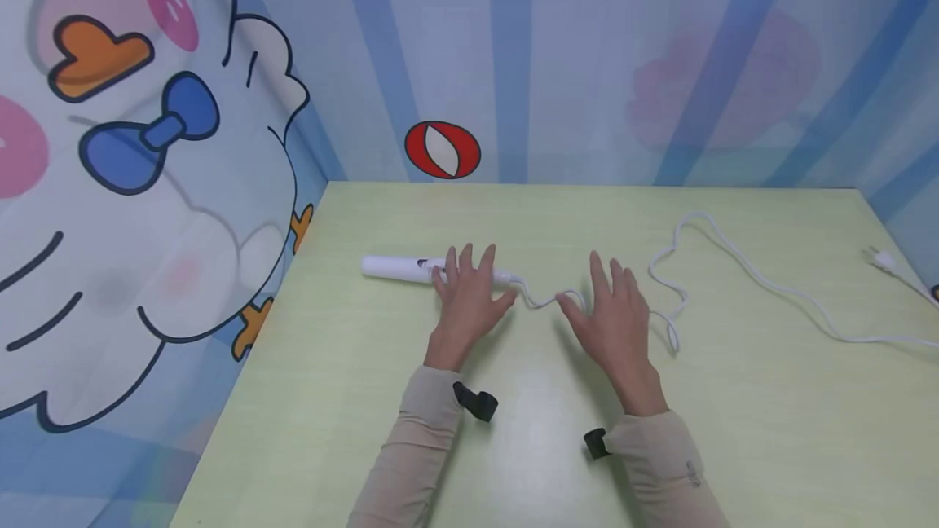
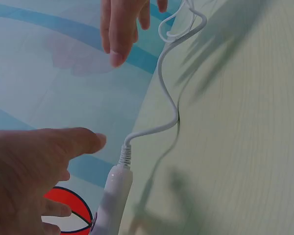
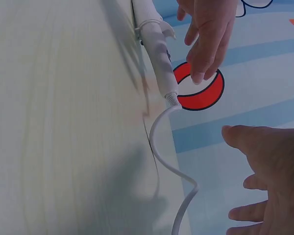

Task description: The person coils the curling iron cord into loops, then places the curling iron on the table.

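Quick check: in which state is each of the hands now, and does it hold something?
Left hand: open, above the wand, holding nothing.
Right hand: open, near the cord, holding nothing.

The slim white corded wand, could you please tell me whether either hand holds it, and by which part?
Nothing is held: the left hand and right hand hover, gripping neither the wand nor its thin white cord.
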The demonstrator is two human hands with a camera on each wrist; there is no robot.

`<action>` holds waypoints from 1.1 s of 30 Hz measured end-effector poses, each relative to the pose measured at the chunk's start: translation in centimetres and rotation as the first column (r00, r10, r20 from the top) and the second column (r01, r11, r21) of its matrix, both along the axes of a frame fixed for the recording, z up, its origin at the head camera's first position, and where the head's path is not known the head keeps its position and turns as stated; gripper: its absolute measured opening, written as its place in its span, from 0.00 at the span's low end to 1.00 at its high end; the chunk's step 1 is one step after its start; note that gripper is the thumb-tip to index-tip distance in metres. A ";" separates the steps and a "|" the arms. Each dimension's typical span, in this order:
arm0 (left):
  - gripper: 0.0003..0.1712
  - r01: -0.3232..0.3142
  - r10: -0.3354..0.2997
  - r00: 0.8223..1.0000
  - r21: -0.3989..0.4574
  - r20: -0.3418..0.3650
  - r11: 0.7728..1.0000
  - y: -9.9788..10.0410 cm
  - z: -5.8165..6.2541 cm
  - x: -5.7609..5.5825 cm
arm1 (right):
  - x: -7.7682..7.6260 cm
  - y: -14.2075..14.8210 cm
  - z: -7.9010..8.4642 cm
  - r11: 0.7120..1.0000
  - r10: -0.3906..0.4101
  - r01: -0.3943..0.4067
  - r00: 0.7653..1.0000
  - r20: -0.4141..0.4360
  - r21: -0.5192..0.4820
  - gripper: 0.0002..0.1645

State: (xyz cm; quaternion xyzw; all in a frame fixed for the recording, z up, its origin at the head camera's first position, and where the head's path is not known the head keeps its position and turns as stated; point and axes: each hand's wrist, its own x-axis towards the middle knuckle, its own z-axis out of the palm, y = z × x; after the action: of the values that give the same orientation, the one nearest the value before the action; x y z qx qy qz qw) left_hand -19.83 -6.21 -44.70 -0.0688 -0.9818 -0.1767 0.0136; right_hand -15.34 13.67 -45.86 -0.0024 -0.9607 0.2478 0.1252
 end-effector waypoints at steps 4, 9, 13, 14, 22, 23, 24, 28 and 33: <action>0.44 -0.018 0.018 1.000 -0.022 0.009 1.000 -0.7 -0.2 -0.3 | 0.0 -0.1 -0.1 0.999 0.025 -0.023 0.999 0.046 -0.047 0.45; 0.44 -0.037 0.037 0.999 -0.026 0.019 0.999 -1.8 -0.5 -0.7 | -0.1 -0.1 -0.2 0.994 0.031 -0.015 0.989 0.146 -0.108 0.42; 0.43 -0.056 0.057 0.998 -0.036 0.023 0.998 -2.7 -0.7 -1.1 | -0.2 0.0 -0.2 0.989 0.025 0.006 0.979 0.202 -0.149 0.37; 0.43 -0.059 0.060 0.998 -0.034 0.026 0.998 -2.9 -0.7 -1.2 | -0.2 0.0 -0.3 0.987 0.024 0.009 0.978 0.209 -0.158 0.36; 0.42 -0.073 0.076 0.996 -0.078 0.043 0.994 -4.6 -1.4 -2.4 | -0.3 0.0 -0.5 0.981 0.017 0.030 0.971 0.237 -0.192 0.29; 0.41 -0.074 0.078 0.996 -0.082 0.052 0.994 -4.8 -1.5 -2.5 | -0.2 0.1 -0.5 0.980 0.019 0.029 0.971 0.238 -0.196 0.28; 0.41 -0.075 0.080 0.995 -0.077 0.060 0.994 -5.0 -1.5 -2.6 | -0.2 0.1 -0.5 0.980 0.021 0.028 0.970 0.241 -0.198 0.27; 0.38 -0.078 0.083 0.993 -0.064 0.085 0.995 -5.6 -1.7 -3.0 | -0.1 0.3 -0.5 0.980 0.036 0.011 0.971 0.234 -0.196 0.20; 0.35 -0.067 0.069 0.995 -0.033 0.072 0.997 -6.4 -1.8 -3.3 | -0.1 0.4 -0.8 0.983 0.041 -0.001 0.975 0.219 -0.181 0.16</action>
State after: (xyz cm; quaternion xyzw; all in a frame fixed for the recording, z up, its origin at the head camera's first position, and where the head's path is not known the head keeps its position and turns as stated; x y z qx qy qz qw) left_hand -23.13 -12.60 -46.47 -0.0291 -0.9860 -0.1634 -0.0175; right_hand -15.41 14.10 -46.62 -0.0311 -0.9423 0.3329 0.0139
